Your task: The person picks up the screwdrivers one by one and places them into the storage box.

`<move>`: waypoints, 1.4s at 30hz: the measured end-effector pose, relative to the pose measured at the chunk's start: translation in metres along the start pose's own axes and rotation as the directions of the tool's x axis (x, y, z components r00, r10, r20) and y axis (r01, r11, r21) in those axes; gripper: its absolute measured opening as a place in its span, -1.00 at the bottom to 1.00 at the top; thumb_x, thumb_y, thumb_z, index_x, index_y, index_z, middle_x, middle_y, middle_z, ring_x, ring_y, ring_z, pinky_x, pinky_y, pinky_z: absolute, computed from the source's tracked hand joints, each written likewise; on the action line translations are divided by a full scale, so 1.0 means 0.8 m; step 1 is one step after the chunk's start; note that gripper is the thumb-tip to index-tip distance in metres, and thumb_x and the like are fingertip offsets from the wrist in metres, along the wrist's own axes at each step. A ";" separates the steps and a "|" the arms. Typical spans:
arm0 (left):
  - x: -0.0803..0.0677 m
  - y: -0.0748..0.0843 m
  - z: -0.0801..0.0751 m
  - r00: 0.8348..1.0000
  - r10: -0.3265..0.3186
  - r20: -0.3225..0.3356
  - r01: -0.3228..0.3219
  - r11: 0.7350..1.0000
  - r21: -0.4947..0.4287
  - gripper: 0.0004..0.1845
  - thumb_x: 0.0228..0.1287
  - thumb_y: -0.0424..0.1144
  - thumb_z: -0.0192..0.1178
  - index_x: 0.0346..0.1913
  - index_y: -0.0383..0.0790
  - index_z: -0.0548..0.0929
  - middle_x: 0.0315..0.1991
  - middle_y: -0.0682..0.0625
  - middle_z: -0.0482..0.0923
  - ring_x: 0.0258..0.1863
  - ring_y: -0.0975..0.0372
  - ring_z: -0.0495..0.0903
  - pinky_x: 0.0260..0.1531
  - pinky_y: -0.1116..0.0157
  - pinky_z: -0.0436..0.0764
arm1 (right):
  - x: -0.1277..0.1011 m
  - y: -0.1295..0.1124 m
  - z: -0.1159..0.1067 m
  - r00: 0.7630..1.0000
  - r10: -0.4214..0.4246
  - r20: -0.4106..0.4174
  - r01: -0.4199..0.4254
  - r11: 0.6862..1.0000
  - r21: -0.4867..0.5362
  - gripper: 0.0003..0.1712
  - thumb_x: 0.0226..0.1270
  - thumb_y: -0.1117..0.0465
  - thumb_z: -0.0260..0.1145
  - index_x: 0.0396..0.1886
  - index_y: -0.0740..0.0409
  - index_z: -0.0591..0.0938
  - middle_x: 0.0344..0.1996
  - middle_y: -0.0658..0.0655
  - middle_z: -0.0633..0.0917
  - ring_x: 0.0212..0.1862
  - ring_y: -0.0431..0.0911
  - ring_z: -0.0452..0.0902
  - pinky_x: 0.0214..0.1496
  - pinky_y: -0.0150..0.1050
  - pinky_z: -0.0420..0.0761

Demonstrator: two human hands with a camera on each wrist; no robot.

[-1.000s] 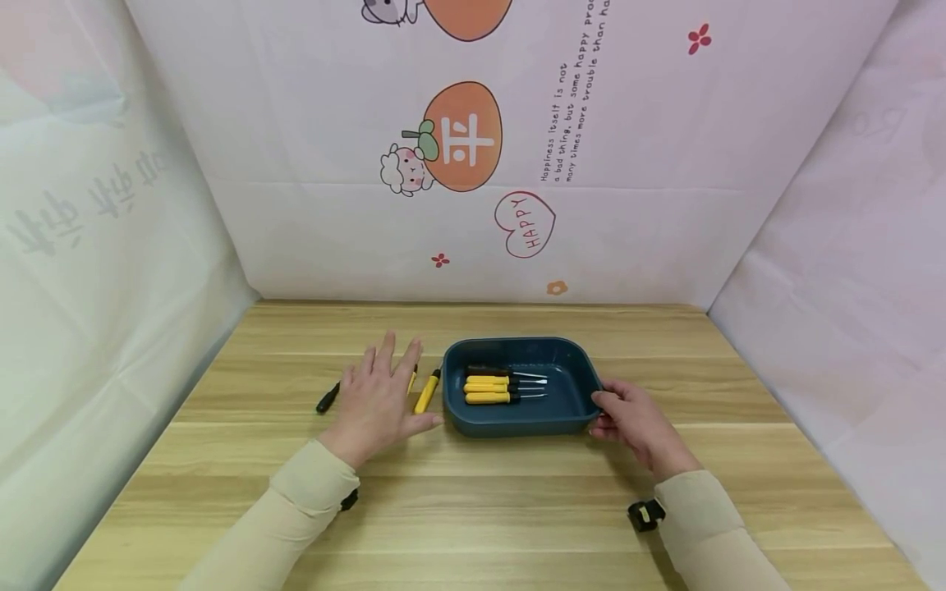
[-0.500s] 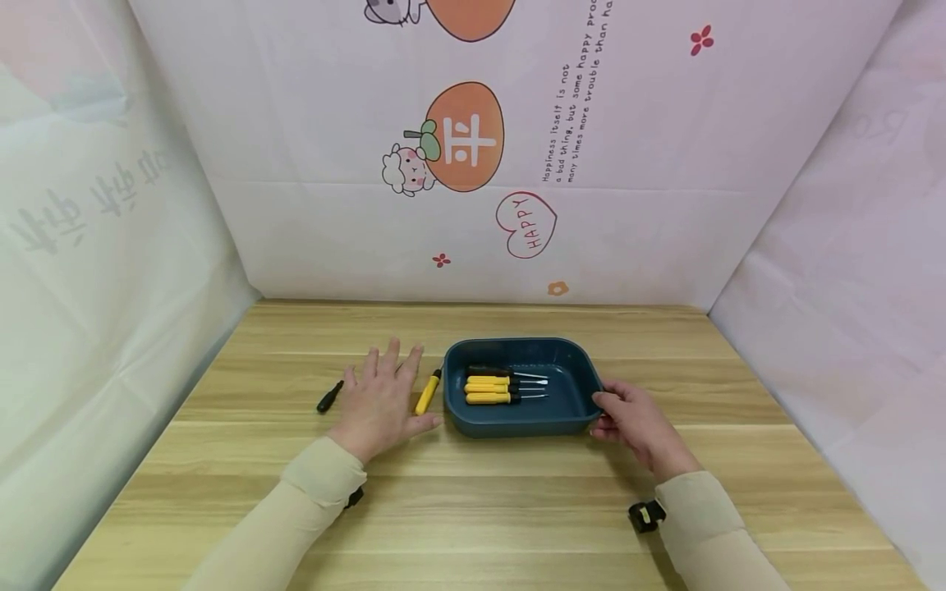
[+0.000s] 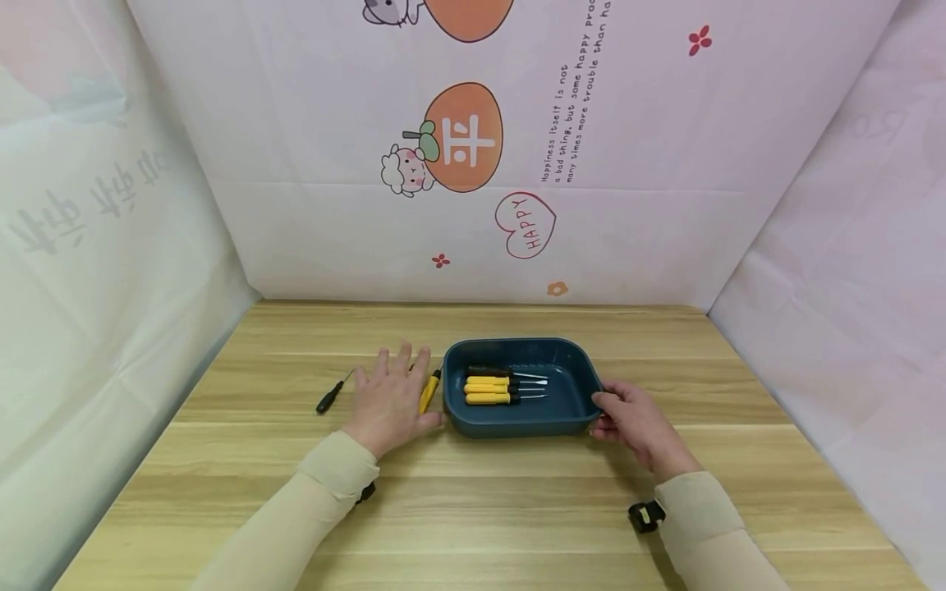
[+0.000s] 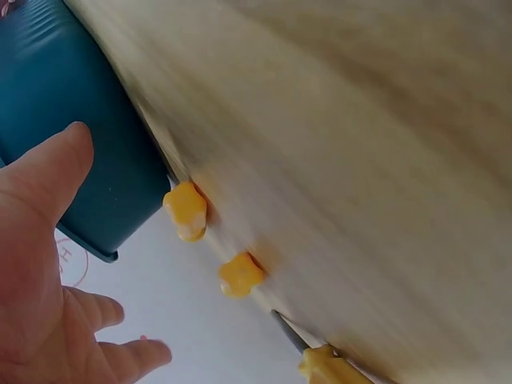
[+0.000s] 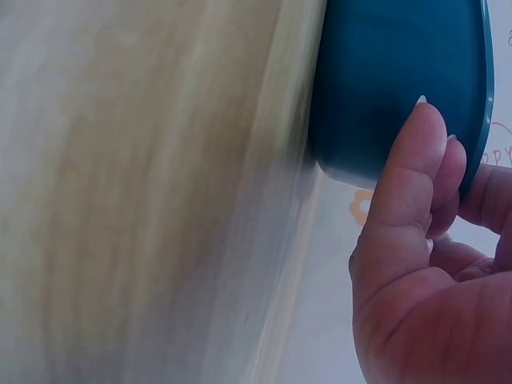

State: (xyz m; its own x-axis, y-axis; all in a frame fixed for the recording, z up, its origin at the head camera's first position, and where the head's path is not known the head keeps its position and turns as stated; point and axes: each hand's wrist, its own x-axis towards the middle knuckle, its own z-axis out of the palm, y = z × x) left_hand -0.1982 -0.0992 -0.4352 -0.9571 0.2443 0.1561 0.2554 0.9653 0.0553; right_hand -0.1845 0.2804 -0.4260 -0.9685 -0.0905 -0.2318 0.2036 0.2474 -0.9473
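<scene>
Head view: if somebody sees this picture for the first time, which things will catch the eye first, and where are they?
The dark teal tray stands in the middle of the wooden table, with yellow-handled screwdrivers lying side by side in it. The right hand holds the tray's right end, while the left hand lies open, left of the tray, beside a loose yellow screwdriver. A black-handled screwdriver lies farther left.

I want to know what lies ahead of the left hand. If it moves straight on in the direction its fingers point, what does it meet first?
Probably nothing soon. The left hand points toward the back wall, over bare table. The yellow screwdriver lies beside its fingers, not ahead.
</scene>
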 end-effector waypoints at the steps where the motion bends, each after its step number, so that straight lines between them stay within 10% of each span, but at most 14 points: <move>1: 0.001 0.001 0.000 1.000 0.002 -0.002 -0.002 1.000 0.006 0.22 0.10 0.52 0.32 0.69 -0.02 0.11 0.65 -0.22 0.11 0.56 -0.33 0.13 0.32 -0.52 0.21 | 0.000 0.000 0.000 1.000 0.000 0.000 0.000 1.000 -0.001 -0.43 0.69 0.20 0.03 0.50 0.45 0.28 -0.27 0.10 0.59 -0.35 -0.19 0.59 -0.19 -0.30 0.76; 18: 0.012 0.010 -0.003 0.997 0.074 -0.013 -0.072 0.995 0.074 -0.15 0.24 0.24 0.41 0.48 -0.12 0.47 0.39 -0.13 0.56 0.43 -0.20 0.39 0.37 -0.21 0.36 | 0.002 0.003 -0.001 1.000 -0.008 -0.006 0.008 1.000 0.013 -0.44 0.68 0.22 0.03 0.50 0.46 0.27 -0.29 0.09 0.58 -0.36 -0.20 0.56 -0.20 -0.29 0.76; 30: 0.017 0.015 0.001 0.989 0.121 -0.082 -0.112 0.988 0.107 -0.55 0.21 0.11 0.49 0.00 -0.09 0.70 -0.26 0.00 0.79 -0.25 0.04 0.58 -0.22 0.09 0.49 | 0.000 0.003 0.000 1.000 0.000 -0.007 0.000 1.000 -0.002 -0.42 0.69 0.19 0.04 0.51 0.44 0.27 -0.27 0.11 0.60 -0.35 -0.18 0.59 -0.19 -0.28 0.76; 42: 0.021 0.020 0.002 0.995 0.084 -0.051 -0.083 0.996 0.026 -0.81 0.21 -0.14 0.49 -0.37 -0.01 0.63 -0.45 0.05 0.73 -0.39 0.09 0.67 -0.33 0.05 0.64 | 0.001 0.004 0.001 1.000 0.000 -0.010 0.001 1.000 0.005 -0.44 0.69 0.20 0.05 0.49 0.44 0.29 -0.29 0.10 0.60 -0.35 -0.17 0.59 -0.20 -0.27 0.76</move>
State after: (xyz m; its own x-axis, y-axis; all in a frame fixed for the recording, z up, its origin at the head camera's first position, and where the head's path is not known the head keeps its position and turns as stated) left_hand -0.2103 -0.0792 -0.4332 -0.9241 0.3194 0.2099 0.3300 0.9438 0.0165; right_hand -0.1846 0.2806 -0.4290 -0.9700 -0.0809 -0.2291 0.2039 0.2420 -0.9486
